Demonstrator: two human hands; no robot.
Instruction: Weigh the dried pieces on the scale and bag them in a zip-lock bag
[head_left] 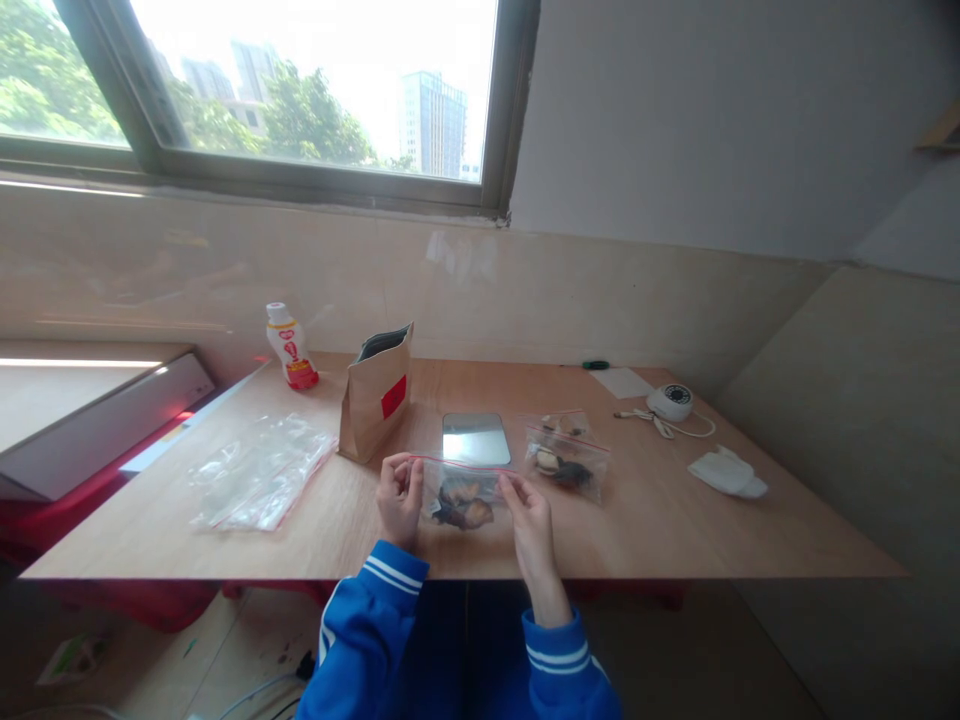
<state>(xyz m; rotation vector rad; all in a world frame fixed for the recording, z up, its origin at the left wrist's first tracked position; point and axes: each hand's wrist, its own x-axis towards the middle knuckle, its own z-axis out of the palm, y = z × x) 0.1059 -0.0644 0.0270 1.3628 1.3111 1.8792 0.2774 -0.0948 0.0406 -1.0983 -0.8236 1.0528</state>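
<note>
Both our left hand (400, 500) and right hand (531, 515) pinched the top of a clear, red-striped plastic bag (463, 482) of brown dried pieces (466, 511) over the near, middle part of the pale wooden bench (637, 540); its seal seemed in hand, calling next for even fingertip pressure.

at the bottom the sleeves (364, 640) are blue with white stripes, at lower centre the clear bag (463, 497) is red-edged, left of centre the brown pouch (367, 412) has a red label (394, 397).
</note>
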